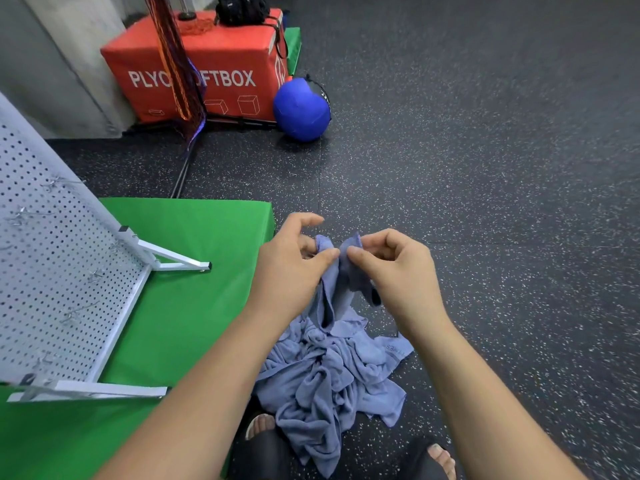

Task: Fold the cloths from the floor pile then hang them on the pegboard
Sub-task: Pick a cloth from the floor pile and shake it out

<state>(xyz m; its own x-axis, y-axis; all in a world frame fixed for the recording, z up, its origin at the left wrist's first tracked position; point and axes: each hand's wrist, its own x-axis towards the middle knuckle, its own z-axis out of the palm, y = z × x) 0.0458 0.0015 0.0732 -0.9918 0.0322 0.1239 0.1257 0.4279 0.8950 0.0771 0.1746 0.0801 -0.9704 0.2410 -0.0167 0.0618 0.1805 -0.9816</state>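
So the cloth (337, 282) is up between both hands, hanging roughly straight down, bottom end running into the pile (332, 375) on the floor (485, 202) right below. Left hand (294, 261) pinches one bit of the top edge, right hand (398, 268) pinches another, thumbs almost touching, so that edge is bunched. My guess: the hands need to slide apart along it before folding. Pegboard (52, 271) stands off to the left on the mat (194, 271), nearer the left hand, hooks (74, 315) looking bare. No bins, just a red box (214, 64) with a bag (242, 8) on top, ball (301, 110) beside it
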